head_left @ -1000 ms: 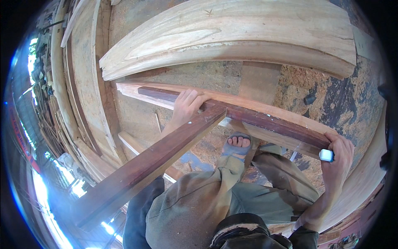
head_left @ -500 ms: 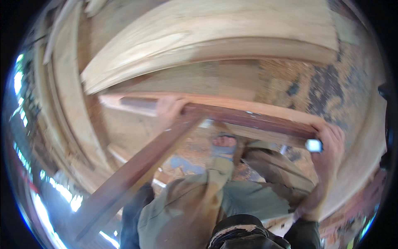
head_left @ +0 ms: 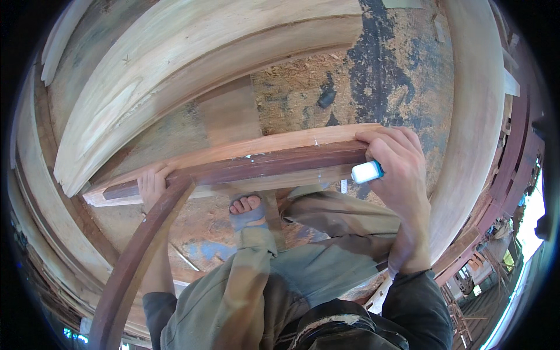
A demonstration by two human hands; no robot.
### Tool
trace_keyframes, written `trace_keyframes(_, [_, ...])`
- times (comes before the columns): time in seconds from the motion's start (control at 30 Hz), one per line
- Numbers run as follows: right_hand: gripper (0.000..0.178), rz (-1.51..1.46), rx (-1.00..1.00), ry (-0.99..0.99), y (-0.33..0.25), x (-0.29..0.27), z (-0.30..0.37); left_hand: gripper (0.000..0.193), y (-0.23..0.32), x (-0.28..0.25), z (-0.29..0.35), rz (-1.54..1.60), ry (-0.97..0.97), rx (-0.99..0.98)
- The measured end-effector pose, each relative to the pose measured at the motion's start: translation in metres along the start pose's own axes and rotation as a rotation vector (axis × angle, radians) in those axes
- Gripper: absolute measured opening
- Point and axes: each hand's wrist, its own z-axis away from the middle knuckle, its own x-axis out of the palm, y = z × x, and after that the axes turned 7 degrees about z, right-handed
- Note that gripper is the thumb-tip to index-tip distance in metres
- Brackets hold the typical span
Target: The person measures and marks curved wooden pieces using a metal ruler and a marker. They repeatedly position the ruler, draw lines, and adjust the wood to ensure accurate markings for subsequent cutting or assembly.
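A dark brown wooden bar [head_left: 280, 162] lies along a pale reddish plank [head_left: 245, 146]. Joined to it near its left end, a second dark bar [head_left: 137, 254] slants down to the lower left. Behind that joint, the fingers of my left hand [head_left: 153, 184] curl over the first bar's edge; the joined bar partly hides this hand. My right hand [head_left: 398, 160] grips the right end of the bar and plank, fingers over the far edge. A small white cylinder with a blue-green rim [head_left: 367, 171] sticks out of the same hand; the rest of it is hidden.
Beyond the bars rests a large, pale curved timber [head_left: 204, 52]. More long timbers [head_left: 475, 116] flank the work on the right and left [head_left: 64, 192]. Sawdust and dark stains cover the ground [head_left: 303, 93]. My sandalled foot [head_left: 248, 213] stands just nearer than the bar.
My view has turned, so the timbers, bars and hands sit further left and tilt differently. Both hands keep their hold on the bar. The picture is sharper now.
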Motion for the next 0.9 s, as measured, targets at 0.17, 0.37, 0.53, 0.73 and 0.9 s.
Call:
trace_keyframes(0.17, [0.025,-0.102,0.072,0.263,0.003,-0.022,0.008,0.044,-0.001,0.002,-0.001,-0.003,-0.007,-0.025])
trace_keyframes(0.37, [0.037,-0.686,0.107,0.239,-0.013,-0.021,0.032,0.051,0.006,-0.008,-0.002,0.076,-0.082,-0.026])
trace_keyframes(0.53, [0.033,-0.451,-0.048,0.049,-0.032,0.008,0.036,0.058,0.007,-0.022,-0.008,0.143,-0.182,-0.059])
trace_keyframes(0.73, [0.04,-0.276,-0.18,0.221,-0.036,0.027,0.038,0.042,0.006,-0.023,-0.009,0.114,-0.175,-0.031])
trace_keyframes(0.9, [0.038,-0.125,-0.173,0.204,-0.036,0.03,0.046,0.039,0.005,-0.025,-0.01,0.109,-0.193,-0.007])
